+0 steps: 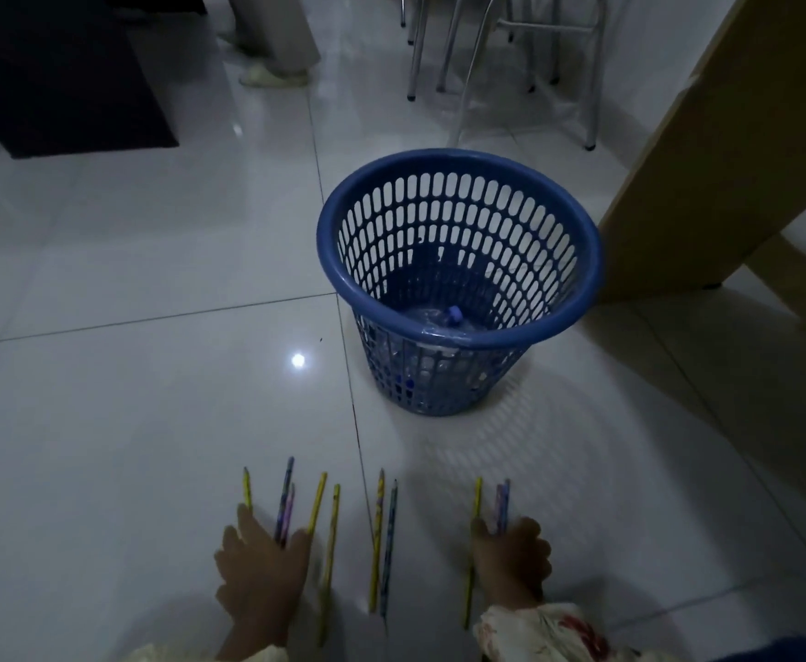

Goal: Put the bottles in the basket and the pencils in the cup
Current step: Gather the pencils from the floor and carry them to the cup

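Several pencils lie side by side on the white tiled floor near the bottom of the head view, among them a yellow and a blue pencil (382, 537) between my hands. My left hand (260, 566) rests with fingers spread on the left group, over purple pencils (285, 499) and yellow ones. My right hand (511, 556) covers the right group, a yellow pencil (476, 499) and purple pencils (503, 504); its fingers curl, and its grip is unclear. The blue slotted basket (458, 341) stands farther ahead, with clear plastic bottles with blue caps (453, 313) inside. No cup is visible.
A wooden table leg and panel (725, 174) rise right of the basket. Metal chair legs (501, 64) stand behind it. A dark mat (67, 88) lies at the far left, and another person's feet (272, 74) are at the top.
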